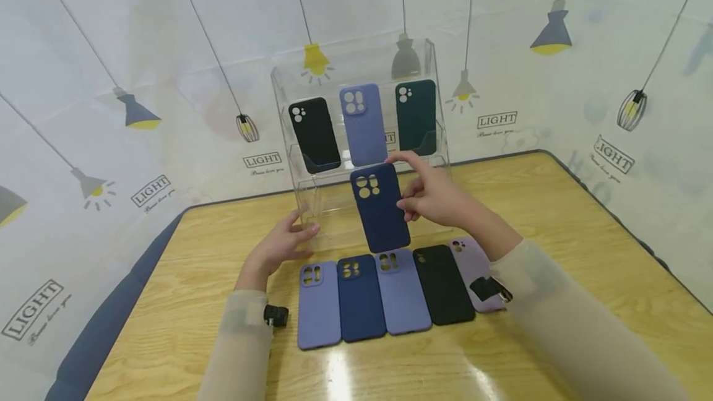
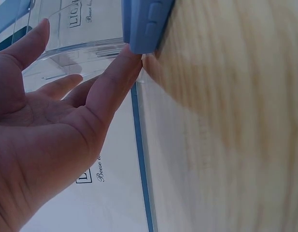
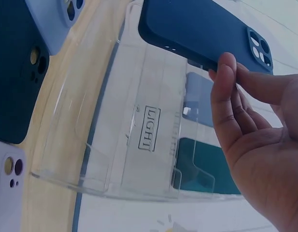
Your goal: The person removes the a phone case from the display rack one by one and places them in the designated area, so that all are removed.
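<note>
My right hand (image 1: 442, 197) pinches a navy phone case (image 1: 381, 215) by its right edge. The case hangs upright before the lower part of a clear acrylic stand (image 1: 278, 88), camera cutouts at its upper left. Low at the stand's left side is my left hand (image 1: 281, 243), fingers extended and holding nothing; the left wrist view shows its fingertips at the clear plastic. Higher on the stand lean a black case (image 1: 314, 135), a periwinkle case (image 1: 364, 132) and a dark green case (image 1: 416, 116).
In front of the stand, a row of cases lies on the wooden table (image 1: 195, 302): periwinkle (image 1: 319, 317), navy (image 1: 363, 305), another periwinkle (image 1: 406, 299), black (image 1: 445, 293) and pale purple (image 1: 465, 255). A lamp-printed backdrop (image 1: 195, 30) rises behind the table.
</note>
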`<state>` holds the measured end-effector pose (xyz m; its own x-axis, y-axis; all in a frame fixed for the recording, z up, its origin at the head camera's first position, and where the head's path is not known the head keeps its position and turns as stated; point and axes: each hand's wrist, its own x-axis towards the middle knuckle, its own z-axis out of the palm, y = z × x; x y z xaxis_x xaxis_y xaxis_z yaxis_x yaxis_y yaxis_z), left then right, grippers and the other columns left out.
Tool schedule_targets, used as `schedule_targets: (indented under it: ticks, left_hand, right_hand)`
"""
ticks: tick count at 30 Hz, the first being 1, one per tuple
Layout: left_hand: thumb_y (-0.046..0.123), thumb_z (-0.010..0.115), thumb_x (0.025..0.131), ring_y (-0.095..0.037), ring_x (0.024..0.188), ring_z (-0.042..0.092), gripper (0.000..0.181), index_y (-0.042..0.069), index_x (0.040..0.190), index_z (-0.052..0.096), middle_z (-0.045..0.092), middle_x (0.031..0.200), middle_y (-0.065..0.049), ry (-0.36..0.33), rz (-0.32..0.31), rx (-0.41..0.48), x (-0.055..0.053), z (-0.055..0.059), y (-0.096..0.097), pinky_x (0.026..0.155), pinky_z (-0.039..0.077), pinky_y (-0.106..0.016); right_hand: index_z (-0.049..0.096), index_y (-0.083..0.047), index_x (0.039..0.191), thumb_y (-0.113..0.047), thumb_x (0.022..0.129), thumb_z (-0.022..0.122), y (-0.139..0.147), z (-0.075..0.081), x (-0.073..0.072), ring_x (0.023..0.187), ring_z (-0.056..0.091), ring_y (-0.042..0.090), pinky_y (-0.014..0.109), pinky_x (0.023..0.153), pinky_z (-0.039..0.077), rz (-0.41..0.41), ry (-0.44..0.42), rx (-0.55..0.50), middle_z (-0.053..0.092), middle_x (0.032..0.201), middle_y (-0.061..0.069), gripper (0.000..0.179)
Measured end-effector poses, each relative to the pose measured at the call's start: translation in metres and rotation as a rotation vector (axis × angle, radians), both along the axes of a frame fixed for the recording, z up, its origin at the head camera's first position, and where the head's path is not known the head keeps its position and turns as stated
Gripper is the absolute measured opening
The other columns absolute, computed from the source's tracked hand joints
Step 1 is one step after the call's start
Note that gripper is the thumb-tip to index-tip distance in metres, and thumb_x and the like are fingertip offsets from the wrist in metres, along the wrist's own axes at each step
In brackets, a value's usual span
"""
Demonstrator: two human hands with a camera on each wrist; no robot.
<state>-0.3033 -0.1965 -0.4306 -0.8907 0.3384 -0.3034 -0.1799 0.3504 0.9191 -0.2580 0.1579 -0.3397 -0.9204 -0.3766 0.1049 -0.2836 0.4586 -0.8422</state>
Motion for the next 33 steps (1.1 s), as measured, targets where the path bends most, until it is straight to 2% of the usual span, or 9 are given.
schedule_targets:
  ticks: [6,12,17,23,33]
  left_hand:
    - [0.028,0.058,0.112,-0.042,0.156,0.041,0.079,0.026,0.174,0.008,0.031,0.172,-0.024,-0.001,-0.001,0.01,-0.001,0.0,-0.002,0.112,0.057,-0.048]
    - [0.027,0.059,0.111,-0.04,0.157,0.04,0.08,0.026,0.174,0.009,0.031,0.173,-0.022,-0.002,0.008,0.011,-0.001,0.0,-0.003,0.112,0.057,-0.049]
    - [0.027,0.058,0.111,-0.04,0.157,0.04,0.08,0.026,0.174,0.009,0.031,0.173,-0.022,-0.002,0.011,0.01,0.0,0.0,-0.003,0.113,0.057,-0.049]
    - [0.027,0.056,0.112,-0.042,0.156,0.04,0.079,0.025,0.174,0.006,0.03,0.173,-0.024,-0.012,0.006,0.012,0.001,0.002,-0.002,0.115,0.055,-0.05]
    - [0.026,0.058,0.112,-0.042,0.157,0.04,0.08,0.026,0.174,0.007,0.033,0.172,-0.024,-0.009,0.007,0.01,0.002,0.003,-0.001,0.115,0.055,-0.049]
  right_hand:
    - [0.034,-0.031,0.159,0.006,0.099,0.066,0.014,0.001,0.017,0.071,0.073,0.025,0.042,0.074,0.068,-0.011,-0.01,0.019,0.074,0.083,0.015,0.077]
    - [0.035,-0.029,0.159,0.006,0.099,0.068,0.027,0.0,0.031,0.071,0.074,0.025,0.039,0.069,0.066,0.0,0.003,-0.001,0.076,0.083,0.014,0.077]
    - [0.033,-0.027,0.159,0.004,0.098,0.069,0.042,-0.006,0.041,0.072,0.074,0.029,0.041,0.067,0.066,0.015,-0.039,-0.028,0.076,0.084,0.015,0.077]
    - [0.029,-0.028,0.162,0.002,0.099,0.07,0.067,-0.017,0.057,0.072,0.075,0.031,0.041,0.066,0.066,-0.051,-0.104,-0.072,0.076,0.087,0.017,0.081]
    - [0.021,-0.03,0.166,-0.003,0.103,0.067,0.133,-0.033,0.076,0.076,0.076,0.025,0.038,0.069,0.066,-0.178,-0.044,-0.024,0.079,0.095,0.017,0.083]
